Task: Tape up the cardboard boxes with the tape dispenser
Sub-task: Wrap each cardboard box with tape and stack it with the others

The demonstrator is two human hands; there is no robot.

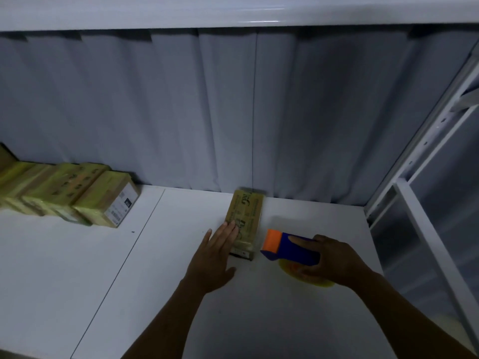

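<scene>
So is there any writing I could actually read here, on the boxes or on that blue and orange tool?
cardboard box touched by the left hand: dark script and small print on top, too blurred to read.
white label on the end box of the left row: a barcode and a dark patch with pale digits, too small to read.
tape dispenser: no text shows.

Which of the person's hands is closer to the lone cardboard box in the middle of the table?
Left. The left hand touches the box at its left edge with straight fingers. The right hand grips the tape dispenser to the box's right, not touching it.
</scene>
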